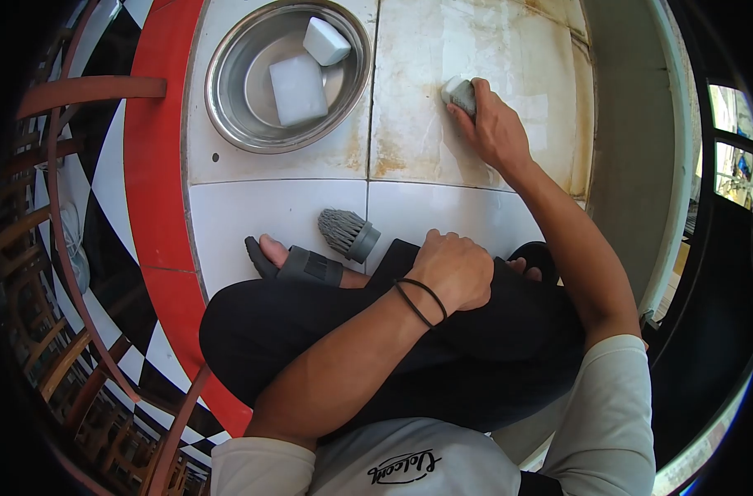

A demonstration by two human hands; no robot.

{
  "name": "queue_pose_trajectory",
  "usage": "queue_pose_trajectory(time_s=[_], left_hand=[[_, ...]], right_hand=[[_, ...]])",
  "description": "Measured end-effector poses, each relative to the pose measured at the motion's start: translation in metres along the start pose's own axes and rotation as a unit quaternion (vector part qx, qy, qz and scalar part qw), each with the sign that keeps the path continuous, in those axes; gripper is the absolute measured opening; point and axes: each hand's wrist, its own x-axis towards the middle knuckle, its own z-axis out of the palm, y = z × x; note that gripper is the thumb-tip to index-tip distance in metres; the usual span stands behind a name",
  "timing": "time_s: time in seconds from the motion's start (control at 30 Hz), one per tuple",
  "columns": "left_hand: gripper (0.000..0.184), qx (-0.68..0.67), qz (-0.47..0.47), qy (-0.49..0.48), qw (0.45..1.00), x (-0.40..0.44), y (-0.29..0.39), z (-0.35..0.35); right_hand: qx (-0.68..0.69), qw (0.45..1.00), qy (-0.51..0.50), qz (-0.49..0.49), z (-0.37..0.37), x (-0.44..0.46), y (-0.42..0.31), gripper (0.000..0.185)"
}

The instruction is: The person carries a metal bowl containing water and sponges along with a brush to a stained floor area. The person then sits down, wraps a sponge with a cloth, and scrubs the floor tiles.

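Observation:
On the stained, wet-looking tile, my right hand grips a small grey-and-white scrubbing sponge, pressing it to the surface. My left hand rests closed on my dark-trousered knee, a black band around the wrist; nothing shows in its fingers. A steel basin stands at upper left. Inside it lie a larger white block and a smaller white block, both sponge-like. Between the basin and my knees, a grey round brush head lies on its side on a cleaner white tile.
My sandalled foot is beside the brush head. A red border runs along the left, with wooden chairs and a black-and-white checkered floor beyond it. A pale raised ledge bounds the tiles on the right.

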Motion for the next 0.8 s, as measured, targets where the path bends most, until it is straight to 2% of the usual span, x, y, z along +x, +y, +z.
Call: queue_pose_trajectory(time_s=[0.07,0.13,0.2,0.3,0.4,0.43,0.53,0.57,0.6,0.67,0.73,0.8], left_hand=[[0.03,-0.003,-0.003,-0.004,1.0,0.001,0.0,-0.001],[0.029,0.0,-0.006,0.009,1.0,0.003,-0.002,0.002],[0.03,-0.003,-0.001,0.011,1.0,0.003,-0.001,0.003],[0.031,-0.011,-0.006,0.004,1.0,0.003,-0.002,0.004],[0.032,-0.015,-0.01,-0.014,1.0,0.003,-0.002,0.001],[0.033,-0.018,-0.012,-0.022,1.0,0.003,-0.002,0.001],[0.033,-0.023,-0.018,-0.031,0.999,0.003,0.001,0.004],[0.033,-0.021,-0.018,-0.027,0.999,0.003,0.0,0.004],[0.032,-0.019,-0.016,-0.022,0.999,0.002,0.0,0.004],[0.031,-0.005,-0.005,-0.008,1.0,0.003,-0.001,0.001],[0.03,0.012,0.009,0.006,1.0,0.002,-0.003,0.002],[0.03,0.01,0.019,0.005,1.0,0.003,-0.002,0.005]], right_hand=[[0.0,0.997,-0.042,-0.062,0.001,-0.014,-0.011,0.044],[0.006,0.975,-0.153,-0.164,-0.001,-0.035,-0.025,0.045],[-0.014,0.965,-0.17,-0.198,-0.005,-0.022,-0.017,0.046],[0.014,0.999,-0.04,-0.013,-0.001,0.003,-0.002,0.045],[0.023,0.981,-0.103,-0.162,0.005,-0.02,-0.013,0.042],[-0.017,0.966,-0.143,-0.214,0.002,-0.023,-0.016,0.04],[-0.008,0.988,-0.066,-0.137,-0.007,0.009,0.01,0.039],[-0.049,0.996,0.003,-0.077,-0.006,0.016,0.016,0.036],[-0.053,0.998,0.022,-0.032,-0.001,0.019,0.018,0.037],[-0.013,0.99,0.002,-0.14,0.011,-0.003,0.003,0.04],[-0.002,0.96,-0.133,-0.245,0.006,-0.024,-0.019,0.043],[0.001,0.966,-0.094,-0.239,0.001,-0.009,-0.01,0.039]])
